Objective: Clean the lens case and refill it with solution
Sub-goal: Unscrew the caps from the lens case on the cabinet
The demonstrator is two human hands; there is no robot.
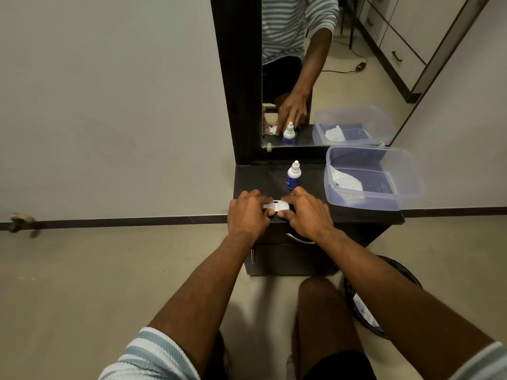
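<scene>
A white lens case [276, 206] lies on the dark cabinet top [255, 179] near its front edge. My left hand [248, 213] grips the case's left end, fingers curled over it. My right hand [307, 211] holds the right end, thumb at the front and fingers over the top. Most of the case is hidden under my fingers. A small solution bottle [293, 176] with a blue label and a white cap stands upright just behind my hands, untouched.
A clear plastic tub [373, 178] with a crumpled white tissue [346, 182] inside sits on the cabinet's right side. A mirror [343, 64] rises behind. A black bin [384, 297] with white waste stands on the floor at right. A drawer handle [299, 239] is below my right wrist.
</scene>
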